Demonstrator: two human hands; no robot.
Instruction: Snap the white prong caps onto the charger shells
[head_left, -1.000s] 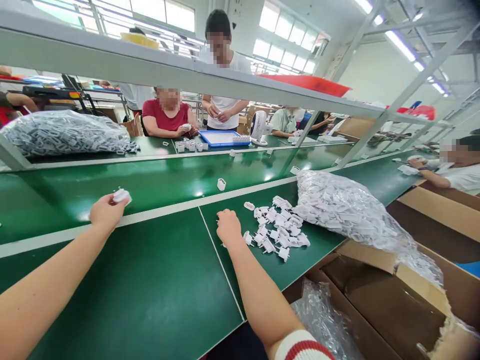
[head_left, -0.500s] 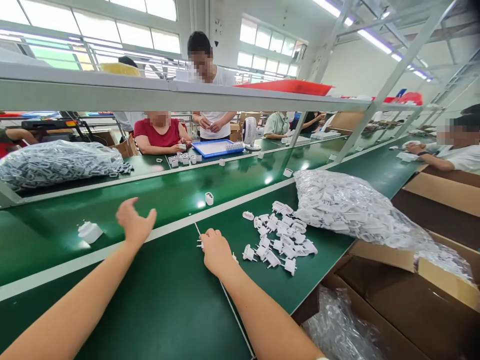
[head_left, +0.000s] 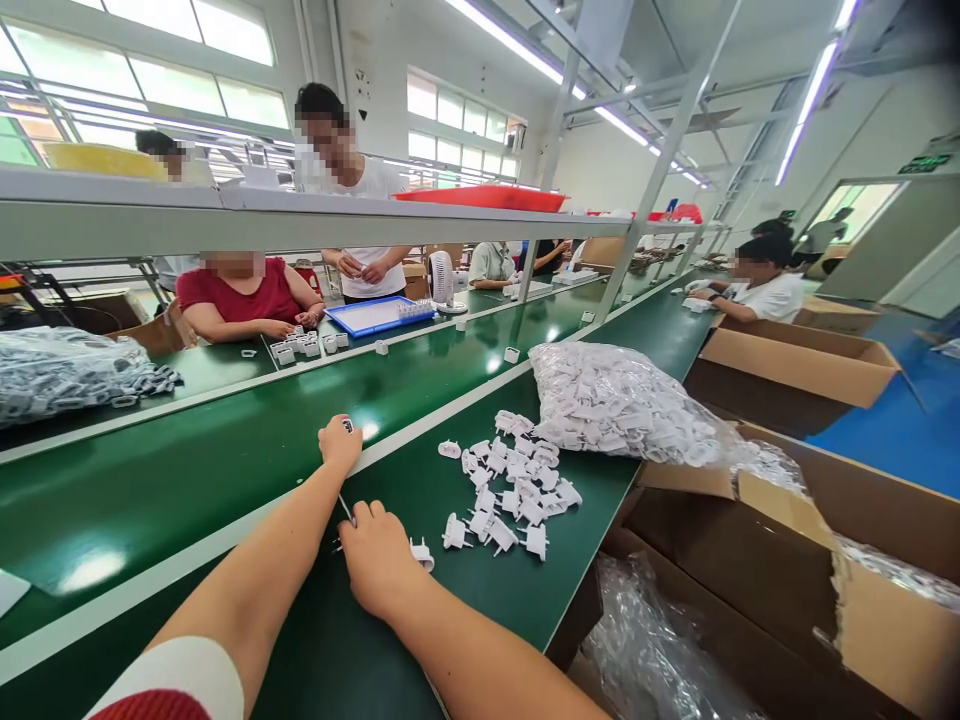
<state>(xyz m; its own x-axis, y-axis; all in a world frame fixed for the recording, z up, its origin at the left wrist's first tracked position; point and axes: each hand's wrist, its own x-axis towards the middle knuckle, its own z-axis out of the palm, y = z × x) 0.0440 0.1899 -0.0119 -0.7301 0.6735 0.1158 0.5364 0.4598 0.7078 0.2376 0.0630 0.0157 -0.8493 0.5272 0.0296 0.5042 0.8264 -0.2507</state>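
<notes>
My left hand (head_left: 339,441) reaches across the white divider strip (head_left: 420,425) onto the conveyor belt (head_left: 187,470); its fingers curl over a small white plastic housing (head_left: 348,425) that peeks out at the fingertips. My right hand (head_left: 377,556) lies knuckles-up on the green work surface (head_left: 450,590), closed on a white plug part (head_left: 421,553) that sticks out at its right side, with metal pins showing at its left. Several loose white plug parts (head_left: 510,485) lie just right of that hand.
A clear bag of white parts (head_left: 622,405) spills over open cardboard boxes (head_left: 787,560) at the right. Across the belt sit other people, a blue tray (head_left: 375,315), a small fan (head_left: 442,280) and a bag of grey parts (head_left: 67,370). A metal shelf (head_left: 300,215) runs overhead.
My left hand let go of a white part on the belt at the left, then swung right to the small housing. My right hand slid towards me. The view turned right.
</notes>
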